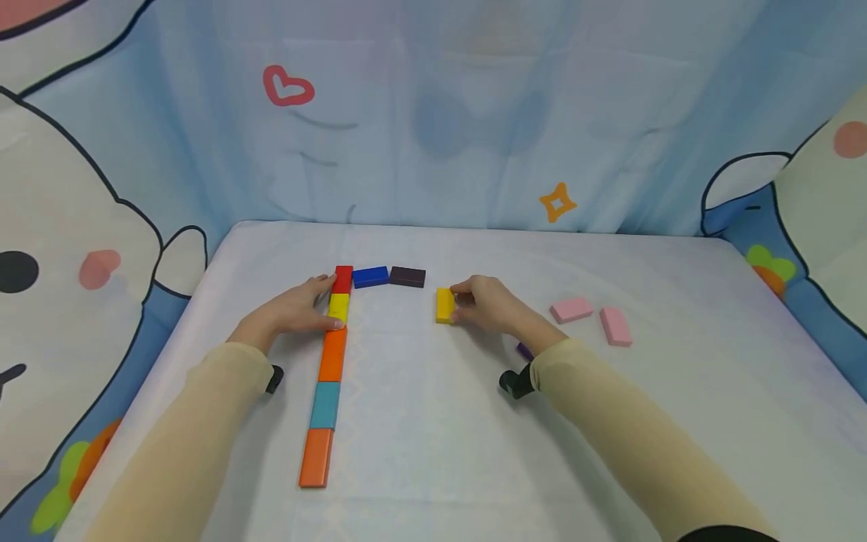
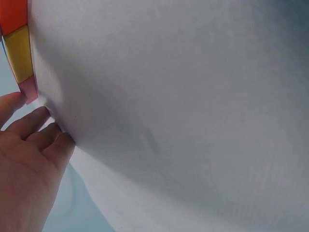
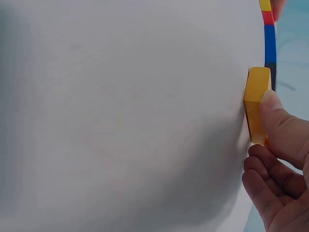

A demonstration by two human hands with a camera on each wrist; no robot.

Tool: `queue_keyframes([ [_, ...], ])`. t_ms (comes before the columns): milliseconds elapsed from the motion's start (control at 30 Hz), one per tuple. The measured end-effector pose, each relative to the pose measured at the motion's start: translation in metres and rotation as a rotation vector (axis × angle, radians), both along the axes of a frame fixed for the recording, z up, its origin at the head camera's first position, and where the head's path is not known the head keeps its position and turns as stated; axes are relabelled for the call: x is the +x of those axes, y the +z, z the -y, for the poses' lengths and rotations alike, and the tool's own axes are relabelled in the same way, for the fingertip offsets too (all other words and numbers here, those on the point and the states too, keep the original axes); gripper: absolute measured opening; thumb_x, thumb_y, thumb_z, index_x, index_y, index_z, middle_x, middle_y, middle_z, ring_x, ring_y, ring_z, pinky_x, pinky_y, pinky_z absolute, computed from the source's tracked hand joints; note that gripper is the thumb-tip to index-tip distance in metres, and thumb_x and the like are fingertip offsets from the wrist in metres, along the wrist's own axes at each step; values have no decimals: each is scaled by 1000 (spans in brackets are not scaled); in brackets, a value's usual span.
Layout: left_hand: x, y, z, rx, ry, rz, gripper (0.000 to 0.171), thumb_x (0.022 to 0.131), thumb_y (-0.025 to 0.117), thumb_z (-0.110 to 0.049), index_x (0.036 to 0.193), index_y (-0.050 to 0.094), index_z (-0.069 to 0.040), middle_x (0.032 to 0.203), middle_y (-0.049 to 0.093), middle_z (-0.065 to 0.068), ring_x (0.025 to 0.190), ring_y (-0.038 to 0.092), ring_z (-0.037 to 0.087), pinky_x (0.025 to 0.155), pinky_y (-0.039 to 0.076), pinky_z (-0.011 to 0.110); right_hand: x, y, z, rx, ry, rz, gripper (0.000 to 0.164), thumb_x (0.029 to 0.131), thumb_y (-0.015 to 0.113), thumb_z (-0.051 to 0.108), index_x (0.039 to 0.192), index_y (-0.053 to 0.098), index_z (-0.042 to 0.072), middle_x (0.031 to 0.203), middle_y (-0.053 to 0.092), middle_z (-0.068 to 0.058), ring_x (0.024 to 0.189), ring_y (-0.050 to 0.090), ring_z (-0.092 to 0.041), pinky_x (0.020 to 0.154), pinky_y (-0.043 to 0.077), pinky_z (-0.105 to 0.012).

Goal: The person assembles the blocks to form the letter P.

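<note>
In the head view a column of blocks runs up the left of the table: an orange block [image 1: 316, 458], a teal block [image 1: 325, 405], another orange block [image 1: 333, 354], a yellow block [image 1: 339, 306] and a red block [image 1: 344, 279]. My left hand [image 1: 290, 309] rests beside its top, thumb touching near the yellow-orange joint and fingers by the red block. From the red block a blue block [image 1: 370, 277] and a dark brown block [image 1: 408, 277] extend right. To their right, my right hand [image 1: 491, 303] pinches a second yellow block [image 1: 444, 306] between thumb and fingers.
Two pink blocks, one tilted [image 1: 572, 310] and one more upright [image 1: 616, 327], lie right of my right arm. A purple block [image 1: 524, 351] is partly hidden beneath that wrist. The white-covered table [image 1: 420, 421] meets a printed curtain [image 1: 433, 135] behind.
</note>
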State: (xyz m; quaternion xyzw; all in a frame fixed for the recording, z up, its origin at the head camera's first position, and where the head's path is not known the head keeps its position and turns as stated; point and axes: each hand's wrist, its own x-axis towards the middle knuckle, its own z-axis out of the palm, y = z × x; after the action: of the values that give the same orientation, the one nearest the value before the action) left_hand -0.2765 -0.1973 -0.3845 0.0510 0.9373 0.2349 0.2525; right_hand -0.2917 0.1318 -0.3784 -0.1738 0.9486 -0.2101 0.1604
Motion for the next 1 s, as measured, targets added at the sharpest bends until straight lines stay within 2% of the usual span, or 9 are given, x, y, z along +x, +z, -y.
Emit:
queue_keyframes([
  [367,0,3,-1,3,-8,-8,96,93,72,-38,165,14,-12,172,10,20,159,9,42,125,19,64,-16,-2,9,-27,-55,80,59,97,72,19,149,51,3,137,61,-17,120,57,-29,114,48,-42],
  [1000,-1,2,-1,-9,-4,-8,96,93,72,-38,165,13,-14,172,10,19,159,9,41,125,19,63,-24,-5,15,-20,-65,80,57,99,69,18,151,49,6,135,62,-16,117,55,-28,113,48,-41],
])
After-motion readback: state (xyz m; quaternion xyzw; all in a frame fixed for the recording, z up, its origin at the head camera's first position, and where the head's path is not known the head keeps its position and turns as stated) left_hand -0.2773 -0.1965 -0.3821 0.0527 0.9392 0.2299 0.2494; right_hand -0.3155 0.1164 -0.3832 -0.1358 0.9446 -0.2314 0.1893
